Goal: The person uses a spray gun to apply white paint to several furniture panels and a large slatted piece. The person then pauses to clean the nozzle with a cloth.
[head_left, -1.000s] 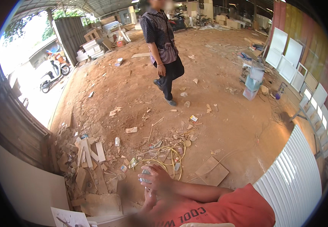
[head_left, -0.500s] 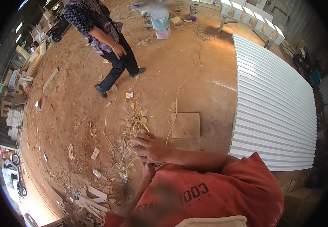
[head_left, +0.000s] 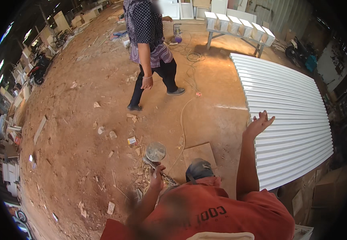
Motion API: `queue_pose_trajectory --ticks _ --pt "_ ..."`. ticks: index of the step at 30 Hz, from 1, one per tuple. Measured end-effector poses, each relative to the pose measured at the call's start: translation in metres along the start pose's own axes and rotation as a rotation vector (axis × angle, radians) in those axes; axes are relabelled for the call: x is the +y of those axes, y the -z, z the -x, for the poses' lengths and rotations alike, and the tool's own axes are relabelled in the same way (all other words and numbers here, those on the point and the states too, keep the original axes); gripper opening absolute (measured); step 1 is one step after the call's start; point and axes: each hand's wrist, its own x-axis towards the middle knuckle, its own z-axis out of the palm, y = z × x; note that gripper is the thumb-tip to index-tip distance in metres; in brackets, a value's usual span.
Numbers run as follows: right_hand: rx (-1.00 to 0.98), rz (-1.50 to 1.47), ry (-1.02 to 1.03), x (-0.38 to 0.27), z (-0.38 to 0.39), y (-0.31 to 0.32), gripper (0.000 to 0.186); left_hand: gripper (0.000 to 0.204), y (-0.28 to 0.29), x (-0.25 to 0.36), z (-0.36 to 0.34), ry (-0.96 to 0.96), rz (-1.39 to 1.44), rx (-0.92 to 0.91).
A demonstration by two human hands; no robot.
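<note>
Left hand (head_left: 156,175) clamped on spray gun (head_left: 155,152) grip; round cup sits just beyond the fingers. Right hand (head_left: 259,125) raised, fingers apart, nothing in it, by white panel (head_left: 291,124). Red shirt (head_left: 241,200): dark lettering.

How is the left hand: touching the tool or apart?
Touching: the head view shows the left hand closed around the tool.

Over there the right hand (head_left: 257,127) is raised out wide, fingers (head_left: 264,116) parted; the left hand (head_left: 157,178) curls tight, lower.
</note>
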Motion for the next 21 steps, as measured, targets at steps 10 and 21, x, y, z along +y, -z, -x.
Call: queue_pose_trajectory --ticks 10,21 --pt "-1.491 0.256 0.0 0.09 0.102 -0.083 0.082 0.024 -0.138 0.108 -0.161 0.035 0.313 -0.149" --pt "-1.447 0.104 0.336 0.111 -0.038 -0.266 0.07 0.034 -0.332 0.233 -0.3 0.199 0.358 -0.405"
